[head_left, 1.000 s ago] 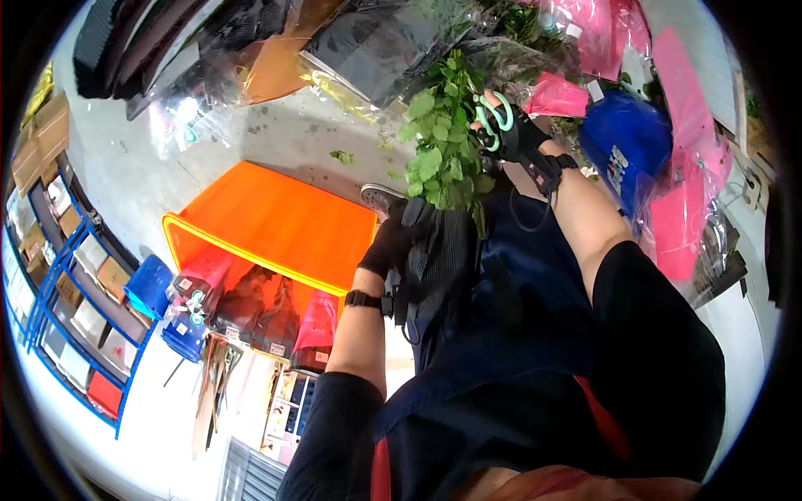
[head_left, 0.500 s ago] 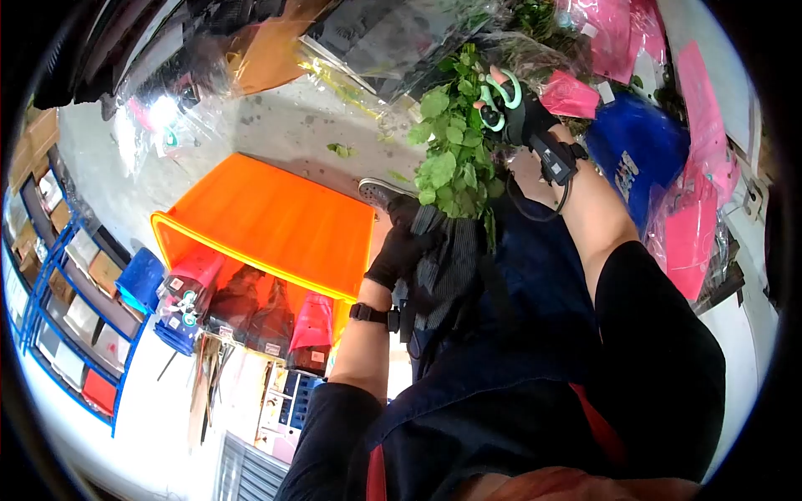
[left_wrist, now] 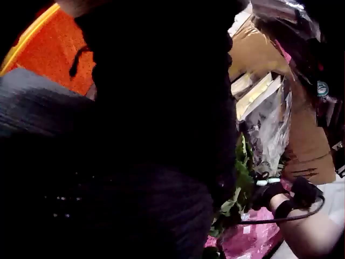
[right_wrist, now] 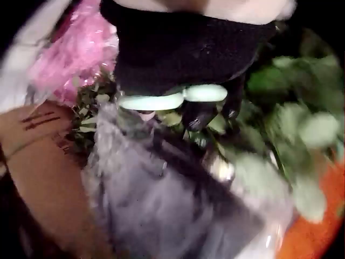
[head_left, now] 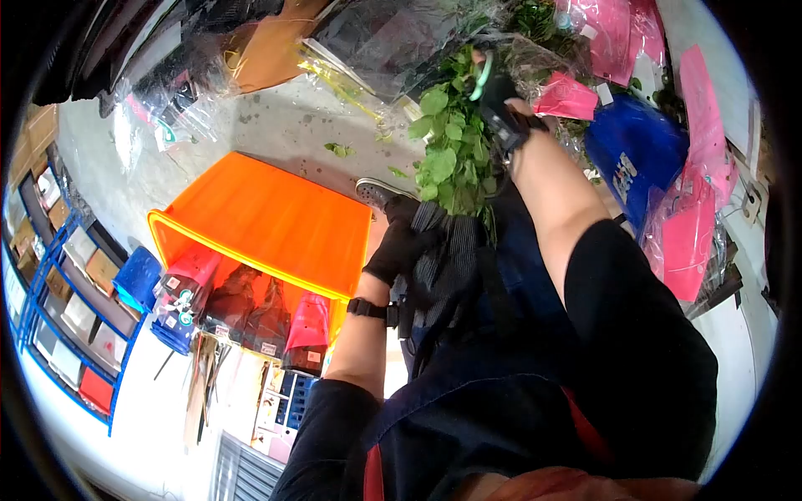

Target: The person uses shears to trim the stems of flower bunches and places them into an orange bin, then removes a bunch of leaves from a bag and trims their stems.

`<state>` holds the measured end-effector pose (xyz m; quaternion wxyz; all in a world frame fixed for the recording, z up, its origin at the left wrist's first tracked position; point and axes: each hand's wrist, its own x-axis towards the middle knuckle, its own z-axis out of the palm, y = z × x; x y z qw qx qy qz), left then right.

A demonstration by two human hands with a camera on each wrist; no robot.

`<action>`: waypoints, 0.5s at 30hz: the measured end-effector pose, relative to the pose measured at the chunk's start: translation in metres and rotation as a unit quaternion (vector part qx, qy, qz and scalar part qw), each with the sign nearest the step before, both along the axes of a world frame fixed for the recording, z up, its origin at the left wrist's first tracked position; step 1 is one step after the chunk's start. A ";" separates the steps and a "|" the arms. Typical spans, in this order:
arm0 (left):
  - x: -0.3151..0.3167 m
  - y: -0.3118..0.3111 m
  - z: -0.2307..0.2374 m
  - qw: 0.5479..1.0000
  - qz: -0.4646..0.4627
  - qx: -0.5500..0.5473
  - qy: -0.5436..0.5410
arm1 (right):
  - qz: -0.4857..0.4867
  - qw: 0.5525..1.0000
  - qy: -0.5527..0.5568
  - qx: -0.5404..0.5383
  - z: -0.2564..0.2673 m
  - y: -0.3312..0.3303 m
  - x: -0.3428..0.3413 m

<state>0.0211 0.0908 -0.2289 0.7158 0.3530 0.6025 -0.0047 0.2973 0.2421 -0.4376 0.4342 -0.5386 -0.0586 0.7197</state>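
Observation:
My right hand (head_left: 504, 113), in a black glove that leaves some fingertips bare, holds scissors (right_wrist: 153, 102) by their mint-green handles. Their blades are hidden. Beside that hand hangs a bunch of leafy green stems (head_left: 451, 154), its leaves reaching down toward my lap. The stems (right_wrist: 302, 127) also show blurred in the right wrist view, close by the gloved fingers. My left hand (head_left: 399, 249), gloved in black, lies over the dark striped fabric (head_left: 459, 250) at my leg, below the leaves. Its fingers merge with the dark cloth, so I cannot tell how they are bent.
An orange tub (head_left: 267, 221) lies tilted at the left, with pink and black wrapped packs (head_left: 309, 330) by its mouth. Blue shelving (head_left: 71, 326) stands farther left. Clear plastic wrapping (head_left: 380, 50) covers things ahead; a blue container (head_left: 631, 154) and pink sheets (head_left: 689, 242) are at the right.
My right hand turns and shifts a little left, so the scissors' handles show more edge-on. The left hand stays nearly still over the striped fabric.

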 end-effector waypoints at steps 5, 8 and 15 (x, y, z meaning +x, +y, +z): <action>-0.016 -0.036 -0.004 0.998 0.008 -0.057 0.024 | 0.142 0.940 -0.304 0.060 0.027 0.060 0.113; -0.003 -0.004 0.017 1.000 -0.016 0.004 0.005 | 0.211 0.868 -0.440 0.089 0.064 0.054 0.157; 0.045 0.120 0.117 0.985 -0.021 0.060 -0.159 | 0.257 0.817 -0.511 0.076 0.189 -0.073 0.142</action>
